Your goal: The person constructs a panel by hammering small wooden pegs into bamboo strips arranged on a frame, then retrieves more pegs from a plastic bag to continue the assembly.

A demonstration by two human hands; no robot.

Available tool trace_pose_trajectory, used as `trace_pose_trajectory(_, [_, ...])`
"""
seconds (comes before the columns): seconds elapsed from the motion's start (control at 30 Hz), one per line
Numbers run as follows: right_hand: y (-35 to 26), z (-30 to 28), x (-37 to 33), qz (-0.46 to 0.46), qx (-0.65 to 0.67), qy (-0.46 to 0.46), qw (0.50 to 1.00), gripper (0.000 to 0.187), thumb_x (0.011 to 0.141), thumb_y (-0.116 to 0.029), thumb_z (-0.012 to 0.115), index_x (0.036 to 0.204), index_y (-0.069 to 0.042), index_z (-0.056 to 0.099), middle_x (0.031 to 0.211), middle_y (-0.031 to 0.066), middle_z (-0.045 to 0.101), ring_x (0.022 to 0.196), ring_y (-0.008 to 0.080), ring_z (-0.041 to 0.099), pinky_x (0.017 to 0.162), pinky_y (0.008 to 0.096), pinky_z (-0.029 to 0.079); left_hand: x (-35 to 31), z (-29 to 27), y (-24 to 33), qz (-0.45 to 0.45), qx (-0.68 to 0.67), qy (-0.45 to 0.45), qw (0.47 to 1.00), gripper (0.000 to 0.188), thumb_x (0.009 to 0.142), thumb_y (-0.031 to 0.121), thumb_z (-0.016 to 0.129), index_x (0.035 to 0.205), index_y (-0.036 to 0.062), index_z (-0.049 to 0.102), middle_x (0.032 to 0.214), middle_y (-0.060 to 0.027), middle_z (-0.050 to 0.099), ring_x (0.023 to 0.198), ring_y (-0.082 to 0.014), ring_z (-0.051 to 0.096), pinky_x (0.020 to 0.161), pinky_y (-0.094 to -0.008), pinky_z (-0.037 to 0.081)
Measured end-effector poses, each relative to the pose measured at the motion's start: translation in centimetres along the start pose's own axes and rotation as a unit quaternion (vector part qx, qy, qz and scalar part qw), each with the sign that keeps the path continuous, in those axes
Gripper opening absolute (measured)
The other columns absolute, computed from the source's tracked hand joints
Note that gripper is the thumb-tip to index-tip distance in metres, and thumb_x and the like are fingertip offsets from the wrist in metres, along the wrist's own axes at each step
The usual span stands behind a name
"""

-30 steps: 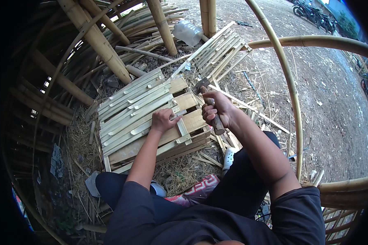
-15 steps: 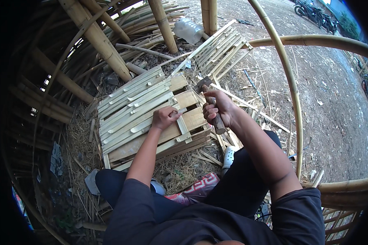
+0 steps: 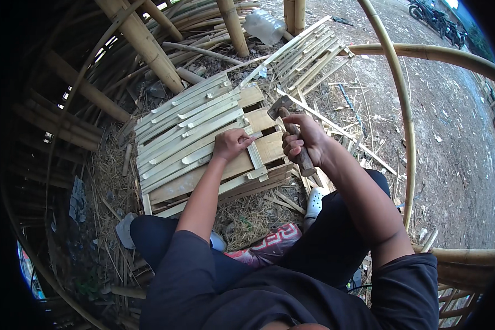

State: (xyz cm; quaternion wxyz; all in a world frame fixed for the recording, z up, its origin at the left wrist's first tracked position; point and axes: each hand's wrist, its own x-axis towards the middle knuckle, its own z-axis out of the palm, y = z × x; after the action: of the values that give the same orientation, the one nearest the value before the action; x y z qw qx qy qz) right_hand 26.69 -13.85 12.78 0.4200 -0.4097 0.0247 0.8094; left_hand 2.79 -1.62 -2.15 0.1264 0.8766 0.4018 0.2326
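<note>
Before me lies a slatted bamboo panel (image 3: 195, 140), its pale strips laid side by side over a wooden support (image 3: 267, 127). My left hand (image 3: 232, 144) is closed over the panel's right part, by a short crosswise strip (image 3: 256, 157). A small pale piece seems to poke out of its pinched fingers, too small to name. In my right hand (image 3: 308, 140) is a hammer (image 3: 303, 159), gripped around its wooden handle. The metal head points up and to the left, above the panel's right edge and apart from my left hand.
Another slatted bamboo panel (image 3: 308, 58) lies at the far right, near a clear plastic bottle (image 3: 265, 27). Bamboo posts (image 3: 234, 27) stand behind, and a curved pole (image 3: 396, 82) rises at the right. Straw and offcuts litter the ground around my feet.
The whole view has shifted, with the scene now a little higher and further right. Both hands keep their grips and stay about where they were over the panel.
</note>
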Motion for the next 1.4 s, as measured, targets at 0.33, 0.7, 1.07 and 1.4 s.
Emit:
trace_pose_trajectory(0.33, [0.6, 0.1, 0.5, 0.011, -0.015, 0.005, 1.000, 0.029, 0.097, -0.031, 0.055, 0.084, -0.015, 0.034, 0.065, -0.0040, 0.034, 0.044, 0.0038, 0.031, 0.035, 0.0198, 0.032, 1.0, -0.3, -1.1, 0.037, 0.083, 0.062, 0.994, 0.082, 0.078, 0.064, 0.075, 0.141, 0.0132, 0.060, 0.151, -0.0041, 0.054, 0.146, -0.0256, 0.042, 0.125, -0.0497, 0.019])
trace_pose_trajectory(0.7, [1.0, 0.1, 0.9, 0.001, -0.031, 0.033, 0.999, 0.034, 0.097, -0.033, 0.057, 0.076, -0.015, 0.037, 0.061, -0.0050, 0.035, 0.043, 0.0033, 0.031, 0.032, 0.0197, 0.033, 1.2, -0.5, -1.1, -0.019, 0.016, -0.034, 0.999, 0.087, 0.083, 0.068, 0.068, 0.149, 0.0123, 0.052, 0.157, -0.0034, 0.048, 0.149, -0.0138, 0.038, 0.128, -0.0482, 0.009])
trace_pose_trajectory(1.07, [1.6, -0.1, 1.7, 0.034, -0.036, 0.028, 0.998, 0.041, 0.096, -0.036, 0.057, 0.069, -0.014, 0.034, 0.059, -0.0057, 0.033, 0.042, 0.0034, 0.031, 0.033, 0.0197, 0.034, 1.2, -0.2, -1.2, -0.025, 0.019, -0.027, 0.999, 0.086, 0.086, 0.063, 0.068, 0.153, 0.0137, 0.046, 0.158, -0.0052, 0.047, 0.148, -0.0151, 0.040, 0.128, -0.0476, 0.011])
trace_pose_trajectory(1.4, [1.7, 0.2, 1.5, 0.022, -0.053, 0.042, 0.997, 0.041, 0.097, -0.038, 0.055, 0.070, -0.015, 0.033, 0.059, -0.0061, 0.031, 0.043, 0.0025, 0.030, 0.033, 0.0188, 0.033, 1.3, 0.1, -1.7, -0.001, 0.044, -0.026, 0.999, 0.098, 0.080, 0.073, 0.068, 0.152, 0.0110, 0.046, 0.158, -0.0059, 0.046, 0.148, -0.0148, 0.039, 0.127, -0.0487, 0.010])
